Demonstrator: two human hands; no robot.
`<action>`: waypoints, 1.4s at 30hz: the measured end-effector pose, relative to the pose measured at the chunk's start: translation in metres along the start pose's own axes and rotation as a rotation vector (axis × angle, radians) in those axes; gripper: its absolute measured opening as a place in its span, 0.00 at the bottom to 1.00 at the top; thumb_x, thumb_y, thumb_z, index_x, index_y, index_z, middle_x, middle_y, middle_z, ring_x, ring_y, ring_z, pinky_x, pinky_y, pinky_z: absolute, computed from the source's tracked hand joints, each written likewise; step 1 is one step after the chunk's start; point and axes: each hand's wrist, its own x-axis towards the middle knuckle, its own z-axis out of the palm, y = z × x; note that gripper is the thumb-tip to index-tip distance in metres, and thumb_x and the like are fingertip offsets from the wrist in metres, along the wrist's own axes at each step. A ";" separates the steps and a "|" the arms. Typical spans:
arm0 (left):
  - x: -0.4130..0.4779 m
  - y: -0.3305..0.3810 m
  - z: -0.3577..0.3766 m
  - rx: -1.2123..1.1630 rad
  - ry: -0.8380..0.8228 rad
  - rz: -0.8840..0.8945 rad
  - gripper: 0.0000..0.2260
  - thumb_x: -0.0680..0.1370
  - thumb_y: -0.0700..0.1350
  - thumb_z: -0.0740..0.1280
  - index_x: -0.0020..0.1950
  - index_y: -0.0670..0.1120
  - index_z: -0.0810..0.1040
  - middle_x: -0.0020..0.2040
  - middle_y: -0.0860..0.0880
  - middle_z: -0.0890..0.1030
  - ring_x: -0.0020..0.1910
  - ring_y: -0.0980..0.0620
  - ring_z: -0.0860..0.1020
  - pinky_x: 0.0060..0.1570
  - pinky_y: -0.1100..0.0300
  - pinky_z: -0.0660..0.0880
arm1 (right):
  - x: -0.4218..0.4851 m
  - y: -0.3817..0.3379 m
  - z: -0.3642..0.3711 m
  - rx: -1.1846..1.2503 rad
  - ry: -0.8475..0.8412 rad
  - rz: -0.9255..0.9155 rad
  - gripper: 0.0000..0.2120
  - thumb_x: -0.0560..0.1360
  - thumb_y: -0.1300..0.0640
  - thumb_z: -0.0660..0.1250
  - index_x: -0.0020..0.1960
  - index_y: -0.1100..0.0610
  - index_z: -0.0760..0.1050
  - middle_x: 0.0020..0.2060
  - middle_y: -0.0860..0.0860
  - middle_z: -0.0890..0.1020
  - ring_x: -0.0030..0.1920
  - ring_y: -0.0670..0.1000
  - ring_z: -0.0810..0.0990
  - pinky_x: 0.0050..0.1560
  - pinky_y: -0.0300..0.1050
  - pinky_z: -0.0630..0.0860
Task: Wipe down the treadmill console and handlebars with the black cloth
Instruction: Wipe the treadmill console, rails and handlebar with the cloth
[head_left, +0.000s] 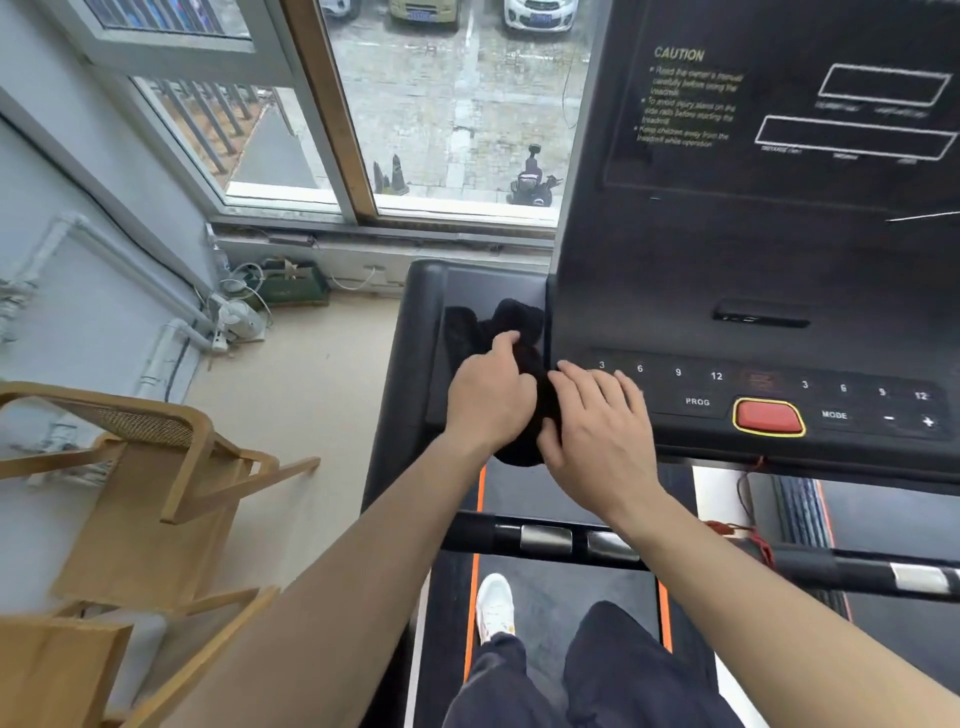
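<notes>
Left hand (491, 397) grasps black cloth (511, 332) at console (727, 249) edge; right hand (597, 426) lies spread.

A single head-worn wide-angle view looks forward and steeply down, close over the treadmill console (753, 291), with the belt (566, 587) below and a window (447, 104) ahead.
</notes>
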 end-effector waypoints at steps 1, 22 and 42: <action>-0.002 -0.003 -0.005 0.042 -0.012 0.039 0.25 0.76 0.44 0.61 0.74 0.48 0.67 0.52 0.45 0.84 0.53 0.43 0.80 0.49 0.53 0.75 | 0.002 -0.002 0.000 0.011 0.012 0.020 0.21 0.72 0.53 0.65 0.63 0.58 0.77 0.63 0.53 0.80 0.61 0.57 0.77 0.71 0.56 0.65; 0.065 -0.006 -0.010 0.321 -0.065 0.465 0.23 0.83 0.45 0.58 0.78 0.44 0.63 0.80 0.48 0.62 0.79 0.48 0.58 0.77 0.47 0.57 | 0.030 -0.011 0.000 0.181 0.119 0.261 0.27 0.71 0.56 0.63 0.69 0.61 0.72 0.63 0.57 0.78 0.63 0.60 0.74 0.67 0.57 0.70; -0.061 -0.073 -0.035 0.520 0.269 0.046 0.43 0.66 0.69 0.65 0.73 0.43 0.67 0.72 0.44 0.71 0.60 0.41 0.73 0.54 0.49 0.74 | 0.015 -0.061 -0.010 0.817 0.044 0.316 0.26 0.68 0.70 0.64 0.65 0.57 0.72 0.57 0.51 0.71 0.53 0.48 0.76 0.57 0.44 0.76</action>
